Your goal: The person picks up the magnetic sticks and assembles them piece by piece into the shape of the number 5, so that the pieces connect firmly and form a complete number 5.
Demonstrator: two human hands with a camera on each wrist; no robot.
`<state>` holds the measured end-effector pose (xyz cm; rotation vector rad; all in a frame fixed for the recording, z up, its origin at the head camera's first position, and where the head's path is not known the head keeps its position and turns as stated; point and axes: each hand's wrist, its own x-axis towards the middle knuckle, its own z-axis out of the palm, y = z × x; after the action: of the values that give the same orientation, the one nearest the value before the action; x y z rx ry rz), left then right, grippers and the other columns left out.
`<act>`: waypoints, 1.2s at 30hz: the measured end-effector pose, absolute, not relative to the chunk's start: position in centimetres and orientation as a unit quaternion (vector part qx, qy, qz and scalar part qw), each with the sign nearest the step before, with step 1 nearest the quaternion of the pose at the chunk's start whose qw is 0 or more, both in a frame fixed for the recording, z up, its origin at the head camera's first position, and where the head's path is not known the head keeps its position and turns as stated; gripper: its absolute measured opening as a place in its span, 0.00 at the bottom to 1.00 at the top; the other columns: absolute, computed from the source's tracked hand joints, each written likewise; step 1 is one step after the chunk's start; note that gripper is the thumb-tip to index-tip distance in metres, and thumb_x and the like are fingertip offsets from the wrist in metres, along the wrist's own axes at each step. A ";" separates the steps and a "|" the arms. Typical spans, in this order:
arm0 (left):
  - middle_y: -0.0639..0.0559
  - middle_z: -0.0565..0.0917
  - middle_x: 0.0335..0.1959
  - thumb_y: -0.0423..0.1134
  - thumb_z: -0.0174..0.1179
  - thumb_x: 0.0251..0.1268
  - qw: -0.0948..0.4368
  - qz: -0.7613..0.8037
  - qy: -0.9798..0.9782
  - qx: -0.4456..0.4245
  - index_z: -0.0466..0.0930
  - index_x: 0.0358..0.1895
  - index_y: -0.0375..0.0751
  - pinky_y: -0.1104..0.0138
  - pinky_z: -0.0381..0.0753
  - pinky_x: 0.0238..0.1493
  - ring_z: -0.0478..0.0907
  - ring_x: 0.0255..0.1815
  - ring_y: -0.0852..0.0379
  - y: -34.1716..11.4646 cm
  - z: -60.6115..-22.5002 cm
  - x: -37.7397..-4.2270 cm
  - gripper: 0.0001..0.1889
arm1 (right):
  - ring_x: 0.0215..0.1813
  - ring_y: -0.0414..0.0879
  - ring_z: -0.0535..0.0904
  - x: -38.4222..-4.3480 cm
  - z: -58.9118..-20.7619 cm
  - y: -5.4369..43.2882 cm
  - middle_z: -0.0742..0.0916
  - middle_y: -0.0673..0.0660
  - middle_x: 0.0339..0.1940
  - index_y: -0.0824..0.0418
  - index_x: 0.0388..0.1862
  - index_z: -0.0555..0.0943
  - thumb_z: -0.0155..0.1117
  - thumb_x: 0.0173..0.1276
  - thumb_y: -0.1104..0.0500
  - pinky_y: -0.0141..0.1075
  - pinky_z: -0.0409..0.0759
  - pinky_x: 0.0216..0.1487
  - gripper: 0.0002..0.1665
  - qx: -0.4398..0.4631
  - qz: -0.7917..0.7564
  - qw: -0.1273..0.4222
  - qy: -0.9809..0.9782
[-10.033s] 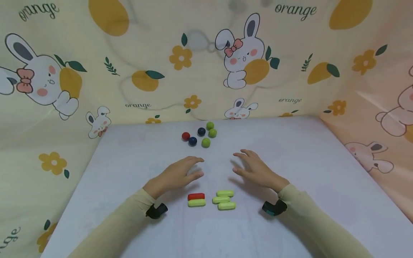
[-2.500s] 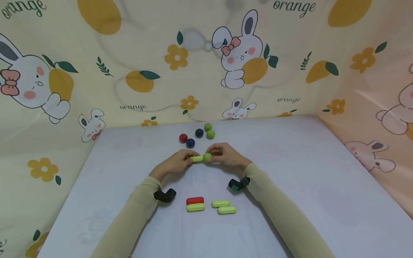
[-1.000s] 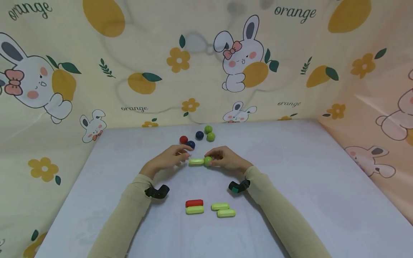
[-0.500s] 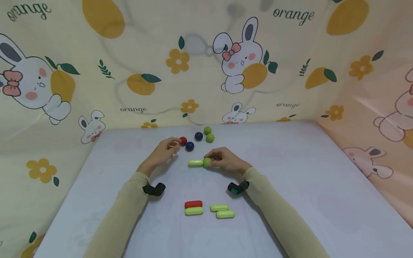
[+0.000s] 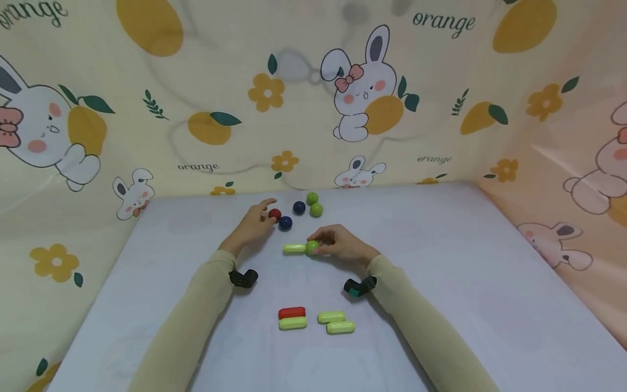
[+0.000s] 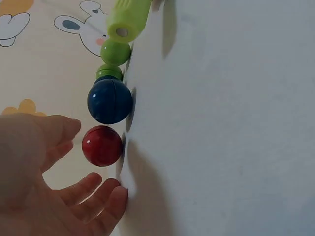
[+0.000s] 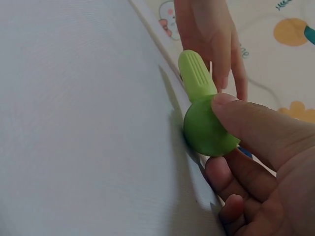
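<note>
My right hand [image 5: 343, 246] pinches a green ball [image 7: 206, 130] between thumb and fingers, just over the white table. From its left side sticks out a ribbed yellow-green rod [image 7: 196, 73], end to end with the ball. In the left wrist view, the free end of this rod shows a small grey disc. At the back my left hand [image 5: 251, 226] reaches around a red ball [image 6: 102, 146], thumb and fingers spread to either side. Gaps show between the fingers and the ball in that view. Close beside the red ball lies a dark blue ball [image 5: 286, 223].
Behind lie another dark blue ball [image 5: 299, 207] and two green balls [image 5: 312, 198], [image 5: 316, 209]. Nearer the front, a red rod [image 5: 292, 312] lies against a yellow-green rod [image 5: 293, 323]. Two more yellow-green rods [image 5: 331, 317], [image 5: 340, 328] lie to their right. A printed cloth [image 5: 220, 81] hangs behind the table.
Since ten seconds ago, one rod and one green ball were picked up and joined. My left hand let go of the rod and moved back-left to the red ball; my right kept its hold.
</note>
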<state>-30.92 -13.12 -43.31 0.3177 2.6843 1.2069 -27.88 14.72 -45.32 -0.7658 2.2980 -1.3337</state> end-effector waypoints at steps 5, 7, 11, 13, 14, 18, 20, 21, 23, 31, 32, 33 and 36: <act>0.34 0.71 0.70 0.34 0.52 0.75 0.093 0.381 0.912 0.116 0.64 0.74 0.41 0.46 0.68 0.73 0.71 0.67 0.38 -12.8 -43.5 -31.4 0.26 | 0.46 0.45 0.74 -27.7 -45.3 14.9 0.86 0.59 0.51 0.63 0.59 0.82 0.70 0.68 0.61 0.35 0.72 0.50 0.21 -0.271 -0.466 0.186 0.822; 0.36 0.72 0.70 0.34 0.53 0.75 0.095 0.377 0.915 0.110 0.66 0.73 0.41 0.47 0.68 0.73 0.71 0.68 0.39 -12.6 -43.4 -31.4 0.25 | 0.46 0.45 0.74 -27.8 -45.3 15.1 0.86 0.59 0.52 0.62 0.59 0.83 0.70 0.68 0.61 0.36 0.72 0.50 0.21 -0.269 -0.463 0.185 0.824; 0.37 0.73 0.69 0.34 0.55 0.75 0.098 0.372 0.918 0.097 0.67 0.68 0.41 0.47 0.69 0.73 0.71 0.68 0.40 -12.5 -43.2 -31.5 0.22 | 0.47 0.46 0.74 -27.8 -45.1 15.1 0.85 0.56 0.52 0.59 0.58 0.83 0.70 0.68 0.61 0.35 0.73 0.50 0.20 -0.251 -0.461 0.191 0.830; 0.37 0.74 0.67 0.34 0.56 0.74 0.096 0.371 0.919 0.092 0.69 0.65 0.40 0.48 0.70 0.71 0.72 0.66 0.40 -12.5 -43.3 -31.6 0.20 | 0.48 0.47 0.74 -27.9 -45.0 15.1 0.85 0.55 0.51 0.58 0.58 0.84 0.69 0.68 0.61 0.34 0.73 0.50 0.19 -0.242 -0.465 0.194 0.829; 0.37 0.74 0.66 0.34 0.57 0.73 0.094 0.371 0.919 0.091 0.69 0.64 0.40 0.48 0.71 0.71 0.73 0.65 0.40 -12.6 -43.3 -31.7 0.19 | 0.49 0.47 0.74 -27.9 -45.0 15.1 0.84 0.54 0.51 0.57 0.57 0.84 0.69 0.68 0.62 0.34 0.74 0.50 0.19 -0.237 -0.469 0.197 0.828; 0.37 0.75 0.65 0.35 0.58 0.72 0.093 0.380 0.916 0.086 0.70 0.62 0.40 0.48 0.72 0.69 0.74 0.63 0.41 -13.1 -43.5 -31.7 0.18 | 0.49 0.48 0.74 -27.9 -45.0 15.0 0.84 0.55 0.52 0.57 0.57 0.84 0.69 0.68 0.63 0.34 0.74 0.50 0.18 -0.228 -0.480 0.202 0.823; 0.38 0.75 0.65 0.36 0.58 0.72 0.097 0.389 0.913 0.080 0.70 0.62 0.41 0.47 0.71 0.70 0.73 0.64 0.41 -13.3 -43.5 -31.6 0.18 | 0.49 0.48 0.74 -27.9 -45.0 14.9 0.85 0.54 0.52 0.56 0.57 0.84 0.69 0.68 0.62 0.34 0.74 0.50 0.18 -0.227 -0.479 0.204 0.823; 0.38 0.75 0.65 0.36 0.58 0.72 0.099 0.394 0.911 0.077 0.70 0.62 0.42 0.47 0.71 0.70 0.73 0.65 0.41 -13.4 -43.6 -31.5 0.18 | 0.49 0.48 0.74 -27.9 -45.0 14.9 0.85 0.54 0.52 0.56 0.57 0.84 0.69 0.68 0.62 0.34 0.74 0.50 0.18 -0.228 -0.479 0.205 0.823; 0.38 0.74 0.66 0.36 0.58 0.73 0.099 0.399 0.909 0.076 0.71 0.62 0.42 0.47 0.71 0.70 0.72 0.66 0.40 -13.7 -43.5 -31.2 0.17 | 0.49 0.48 0.74 -27.9 -45.1 14.9 0.85 0.55 0.53 0.57 0.57 0.84 0.69 0.68 0.62 0.33 0.74 0.50 0.18 -0.230 -0.478 0.205 0.823; 0.35 0.76 0.66 0.35 0.57 0.73 0.079 0.384 0.914 0.105 0.73 0.63 0.41 0.47 0.73 0.68 0.76 0.63 0.38 -14.5 -43.4 -29.8 0.17 | 0.47 0.46 0.74 -27.9 -45.2 14.7 0.85 0.55 0.51 0.59 0.57 0.84 0.70 0.68 0.62 0.30 0.74 0.47 0.18 -0.244 -0.475 0.197 0.822; 0.35 0.76 0.66 0.35 0.57 0.73 0.078 0.383 0.915 0.104 0.74 0.63 0.41 0.47 0.73 0.68 0.76 0.63 0.38 -14.6 -43.4 -29.5 0.17 | 0.47 0.46 0.74 -27.9 -45.3 14.7 0.85 0.55 0.51 0.59 0.57 0.84 0.70 0.68 0.62 0.30 0.74 0.47 0.18 -0.245 -0.475 0.198 0.822; 0.36 0.76 0.66 0.35 0.57 0.73 0.080 0.383 0.915 0.100 0.74 0.63 0.42 0.47 0.73 0.68 0.76 0.63 0.39 -14.7 -43.3 -29.3 0.18 | 0.47 0.46 0.74 -27.8 -45.3 14.6 0.85 0.55 0.52 0.59 0.57 0.84 0.69 0.68 0.62 0.30 0.74 0.47 0.18 -0.246 -0.476 0.200 0.821; 0.38 0.76 0.66 0.34 0.56 0.72 0.085 0.377 0.917 0.095 0.74 0.62 0.43 0.48 0.74 0.67 0.75 0.63 0.40 -14.8 -43.0 -28.9 0.18 | 0.47 0.47 0.74 -27.8 -45.2 14.6 0.85 0.55 0.52 0.58 0.57 0.84 0.69 0.68 0.63 0.31 0.74 0.46 0.18 -0.242 -0.478 0.203 0.819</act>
<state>-28.95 -14.82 -43.03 0.2845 2.7354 1.1249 -27.84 14.57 -45.17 -0.6766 2.2859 -1.3351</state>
